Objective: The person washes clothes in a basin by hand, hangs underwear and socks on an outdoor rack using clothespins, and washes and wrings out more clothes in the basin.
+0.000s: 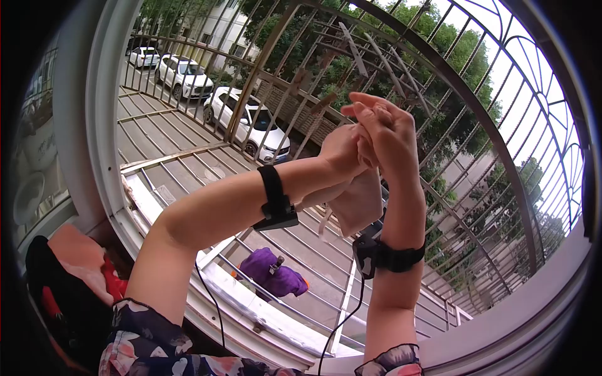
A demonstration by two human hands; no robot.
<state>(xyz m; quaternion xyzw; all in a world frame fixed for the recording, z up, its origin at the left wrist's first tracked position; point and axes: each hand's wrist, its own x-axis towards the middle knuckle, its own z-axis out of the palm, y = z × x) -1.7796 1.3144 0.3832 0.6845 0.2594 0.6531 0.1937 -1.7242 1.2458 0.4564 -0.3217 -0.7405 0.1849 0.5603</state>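
Observation:
My left hand (344, 151) and my right hand (390, 133) are raised together in front of the window bars, touching each other. A beige cloth (356, 205) hangs below them, partly behind my wrists. My left fingers are closed, and the cloth's upper end disappears into the two hands. The right hand is bent over the left, most of its fingers curled in and one finger stretched out to the left. How the cloth sits inside the fingers is hidden. Each forearm wears a black strap (273, 188) with a small device on it.
A metal window cage (260, 81) surrounds the hands. On its lower bars lies a purple cloth item (266, 272) with a dark clip-like piece. The white window frame (103, 125) borders the opening. Black cables (348, 316) run down from the wrists. White cars (248, 122) stand outside.

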